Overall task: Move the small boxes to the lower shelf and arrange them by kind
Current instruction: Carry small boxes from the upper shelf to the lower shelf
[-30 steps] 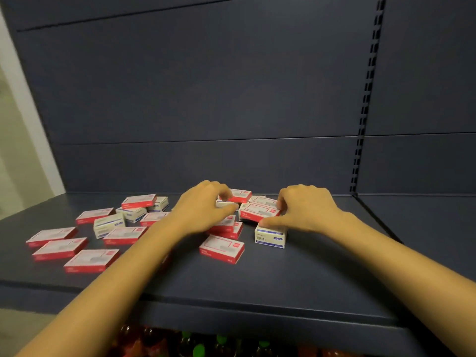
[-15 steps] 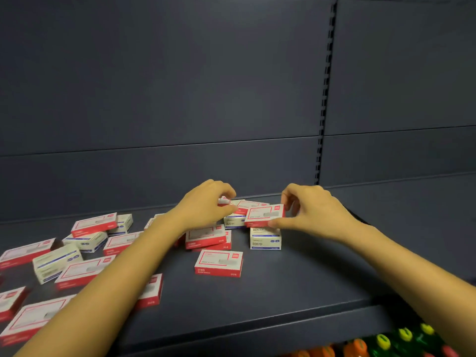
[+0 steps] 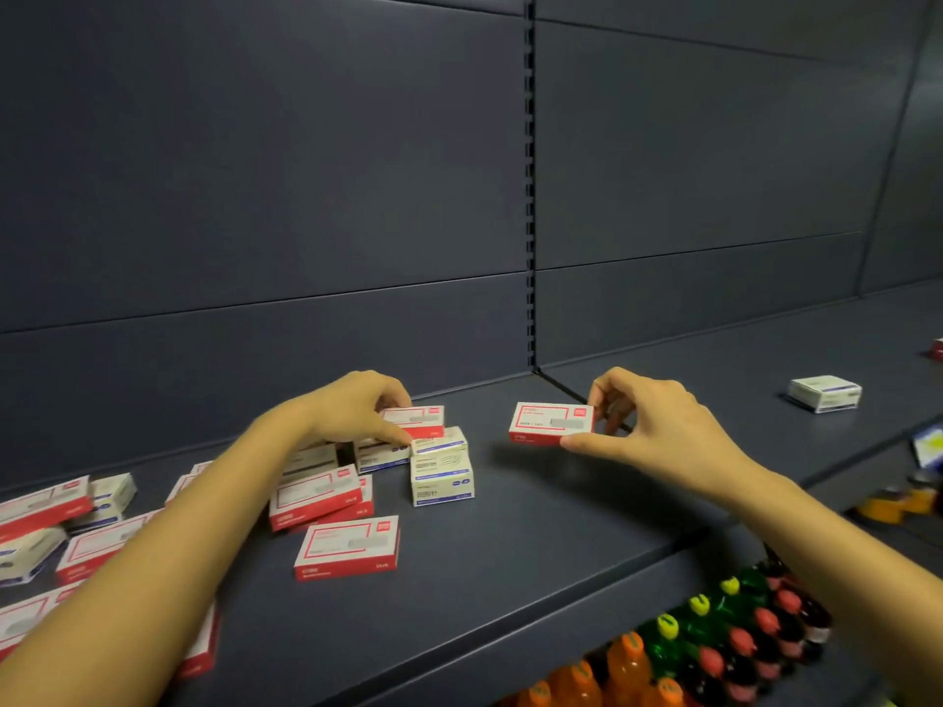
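Note:
Several small boxes lie scattered on the dark shelf (image 3: 536,543), some red-and-white, some cream with blue print. My right hand (image 3: 658,431) pinches one red-and-white box (image 3: 548,422) between thumb and fingers, lifted just above the shelf to the right of the pile. My left hand (image 3: 357,410) reaches into the pile, and its thumb and fingers curl on a cream-and-blue box (image 3: 439,443) that sits on top of another cream box (image 3: 443,482). A red box (image 3: 418,419) lies right behind those fingers. One more red box (image 3: 349,547) lies flat nearer the front edge.
A single cream box (image 3: 824,392) sits alone on the neighbouring shelf section to the right, with a red item (image 3: 938,348) at the frame edge. Below the front edge stand rows of coloured drink bottles (image 3: 714,640). A slotted upright (image 3: 530,196) divides the back panels.
My right hand has lifted the red box off the pile and carried it to the right. The view has swung right, showing the neighbouring shelf section. My left hand stays on the pile.

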Available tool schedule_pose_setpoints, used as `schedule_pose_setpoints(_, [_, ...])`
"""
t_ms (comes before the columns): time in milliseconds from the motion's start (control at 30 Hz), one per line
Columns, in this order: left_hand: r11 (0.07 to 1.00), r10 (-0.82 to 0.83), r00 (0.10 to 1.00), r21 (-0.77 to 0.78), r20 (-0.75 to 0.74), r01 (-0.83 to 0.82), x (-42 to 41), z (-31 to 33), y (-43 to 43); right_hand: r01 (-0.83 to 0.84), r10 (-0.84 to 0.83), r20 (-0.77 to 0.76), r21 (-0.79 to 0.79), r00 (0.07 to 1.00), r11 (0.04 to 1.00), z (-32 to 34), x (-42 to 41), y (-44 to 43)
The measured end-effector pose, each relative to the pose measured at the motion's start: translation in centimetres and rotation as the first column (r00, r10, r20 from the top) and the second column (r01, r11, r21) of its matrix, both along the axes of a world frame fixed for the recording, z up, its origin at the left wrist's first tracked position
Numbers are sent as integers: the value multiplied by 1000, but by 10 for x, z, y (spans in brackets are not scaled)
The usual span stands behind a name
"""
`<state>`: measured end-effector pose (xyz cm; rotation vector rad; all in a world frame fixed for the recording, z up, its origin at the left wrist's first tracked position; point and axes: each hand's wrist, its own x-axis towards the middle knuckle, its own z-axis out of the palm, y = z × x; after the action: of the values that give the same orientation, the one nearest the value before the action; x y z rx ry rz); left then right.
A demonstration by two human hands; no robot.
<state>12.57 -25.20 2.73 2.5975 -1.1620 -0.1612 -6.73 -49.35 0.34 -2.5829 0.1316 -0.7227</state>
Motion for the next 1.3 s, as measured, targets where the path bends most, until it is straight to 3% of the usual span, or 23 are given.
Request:
schedule_pose_setpoints(367, [985,-64,986,-152,157,88,-46,38,-53,55,-63,67,121,996,991,-3,-34,-70])
schedule_pose_setpoints(1000, [928,-224,947,-247,231,280,-199,29,-346,130,-144,69,175,987,976,-2,-200,-323])
schedule_pose_setpoints(1300, [929,-264,929,-192,259,318,-224,20,-459,223,-231,38,155,972,962,-8,-232,-426])
